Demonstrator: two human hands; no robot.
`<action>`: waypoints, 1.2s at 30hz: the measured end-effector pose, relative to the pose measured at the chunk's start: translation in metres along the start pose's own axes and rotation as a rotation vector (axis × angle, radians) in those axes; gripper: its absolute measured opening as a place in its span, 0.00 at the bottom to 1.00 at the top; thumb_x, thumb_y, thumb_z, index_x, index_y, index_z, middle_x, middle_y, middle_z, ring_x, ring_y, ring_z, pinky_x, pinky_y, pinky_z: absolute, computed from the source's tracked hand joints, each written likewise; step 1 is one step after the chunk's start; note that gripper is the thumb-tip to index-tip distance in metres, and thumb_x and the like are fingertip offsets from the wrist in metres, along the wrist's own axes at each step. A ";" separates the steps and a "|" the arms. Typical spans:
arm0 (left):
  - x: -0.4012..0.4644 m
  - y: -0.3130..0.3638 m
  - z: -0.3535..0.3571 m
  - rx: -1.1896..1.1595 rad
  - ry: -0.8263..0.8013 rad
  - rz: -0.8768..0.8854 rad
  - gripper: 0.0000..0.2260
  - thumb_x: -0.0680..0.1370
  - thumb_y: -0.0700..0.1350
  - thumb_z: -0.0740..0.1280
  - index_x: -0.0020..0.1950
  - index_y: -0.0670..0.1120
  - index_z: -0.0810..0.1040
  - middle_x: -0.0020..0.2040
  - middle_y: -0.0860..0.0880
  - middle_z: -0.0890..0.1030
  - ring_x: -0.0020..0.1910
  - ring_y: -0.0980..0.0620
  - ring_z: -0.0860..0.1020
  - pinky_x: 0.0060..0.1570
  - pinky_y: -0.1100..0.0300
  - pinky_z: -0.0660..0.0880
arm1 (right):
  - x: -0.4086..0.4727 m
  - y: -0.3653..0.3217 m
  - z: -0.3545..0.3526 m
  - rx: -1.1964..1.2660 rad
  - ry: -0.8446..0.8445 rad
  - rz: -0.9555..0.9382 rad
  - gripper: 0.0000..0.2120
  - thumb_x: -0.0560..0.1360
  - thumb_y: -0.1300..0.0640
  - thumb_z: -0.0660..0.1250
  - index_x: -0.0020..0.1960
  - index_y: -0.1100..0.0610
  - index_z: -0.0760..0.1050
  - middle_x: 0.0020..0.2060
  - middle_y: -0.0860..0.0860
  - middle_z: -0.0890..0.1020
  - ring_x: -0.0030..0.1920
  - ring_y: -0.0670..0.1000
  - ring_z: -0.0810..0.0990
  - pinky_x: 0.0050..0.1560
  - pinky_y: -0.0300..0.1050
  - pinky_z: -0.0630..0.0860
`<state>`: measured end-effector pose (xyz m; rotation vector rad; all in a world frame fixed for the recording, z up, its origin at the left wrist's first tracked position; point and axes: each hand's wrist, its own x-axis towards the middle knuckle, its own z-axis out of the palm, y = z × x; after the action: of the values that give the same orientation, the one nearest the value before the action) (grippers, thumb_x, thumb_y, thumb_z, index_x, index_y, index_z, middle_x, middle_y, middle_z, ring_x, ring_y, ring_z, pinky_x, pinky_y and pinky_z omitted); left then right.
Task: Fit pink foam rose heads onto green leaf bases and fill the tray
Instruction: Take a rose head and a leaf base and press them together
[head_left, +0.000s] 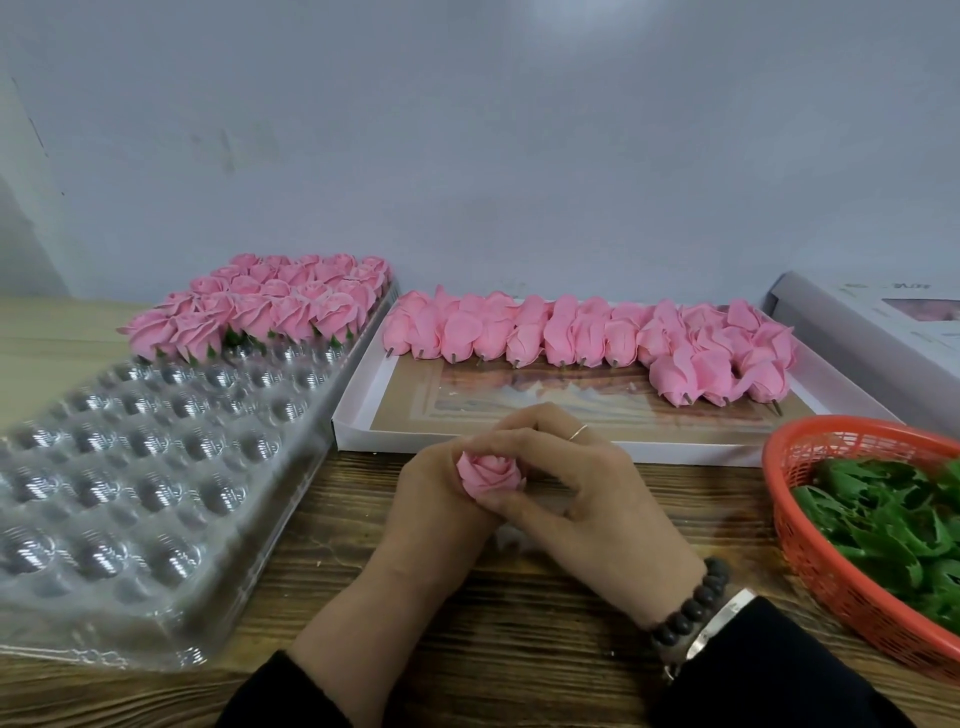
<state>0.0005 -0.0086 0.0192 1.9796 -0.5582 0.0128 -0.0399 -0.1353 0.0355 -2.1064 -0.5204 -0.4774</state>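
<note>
While both hands meet over the middle of the wooden surface (519, 649), the rose (489, 474) they share sits between them with its open face turned up towards the camera, so its long axis runs down into the cupped palms and whatever is at its underside, stem pin or leaf base, is hidden. The left hand (441, 499) cups the bloom from the left and below, fingers curled round it; the right hand (582, 483) closes over it from the right, thumb under and fingers arched across the top, so each grip is clamped on this one rose. The coming move, as I judge it, is a carry to the clear tray (156, 467), which lies to the left and reaches away from the person; its far rows already hold finished roses (260, 306), and the nearest free pockets sit just in front of them. The left hand is on the tray side and so better placed for that. The loose rose heads (587, 338) lie on their sides in the white box (467, 441) just behind the hands, pins pointing towards the person, and the green leaves (893, 514) fill the red basket (810, 540) on the right. A grey box (857, 322) at far right carries some print, too blurred to read; no brand or label is legible anywhere.
</note>
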 end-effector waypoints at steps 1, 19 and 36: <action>0.000 0.000 -0.001 -0.008 -0.004 -0.003 0.16 0.71 0.35 0.70 0.38 0.58 0.75 0.39 0.56 0.80 0.42 0.61 0.79 0.43 0.72 0.73 | 0.000 0.001 0.000 -0.002 -0.007 0.001 0.13 0.71 0.58 0.71 0.55 0.50 0.80 0.49 0.46 0.78 0.51 0.42 0.77 0.53 0.37 0.74; -0.003 0.004 0.005 -0.251 0.010 -0.011 0.18 0.67 0.29 0.71 0.48 0.50 0.76 0.41 0.53 0.82 0.42 0.59 0.80 0.43 0.67 0.75 | 0.002 0.008 0.005 0.058 0.035 0.101 0.09 0.66 0.60 0.69 0.43 0.48 0.76 0.42 0.43 0.75 0.47 0.44 0.77 0.46 0.34 0.74; -0.009 0.012 0.013 0.219 0.280 0.269 0.22 0.65 0.41 0.71 0.51 0.58 0.65 0.47 0.59 0.68 0.48 0.51 0.72 0.49 0.58 0.70 | 0.003 0.014 0.008 0.194 0.212 0.232 0.11 0.60 0.49 0.66 0.42 0.49 0.75 0.35 0.50 0.79 0.35 0.46 0.77 0.39 0.47 0.76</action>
<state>-0.0151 -0.0206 0.0207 2.0518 -0.6549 0.5292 -0.0290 -0.1358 0.0234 -1.8744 -0.1891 -0.4876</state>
